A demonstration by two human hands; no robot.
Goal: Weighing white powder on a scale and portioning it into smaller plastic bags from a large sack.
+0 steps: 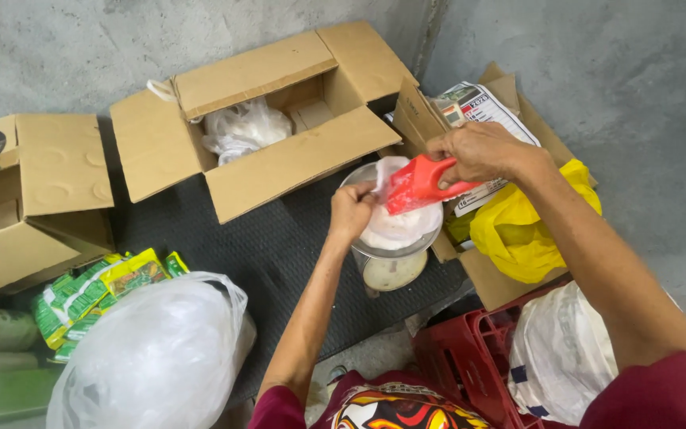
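My right hand [479, 151] grips the handle of a red plastic scoop [414, 186], tipped down into a thin clear plastic bag [395, 226] of white powder. That bag rests in the round pan of a small weighing scale [393, 268] on a dark mat. My left hand [351, 210] pinches the bag's left edge and holds its mouth apart beside the scoop.
An open cardboard box [279, 159] with white bags inside stands behind the scale. Another box [33, 199] is at the left. A large tied plastic bag [152, 349], green packets [89, 294], a yellow bag [518, 230] and a red crate [470, 357] surround me.
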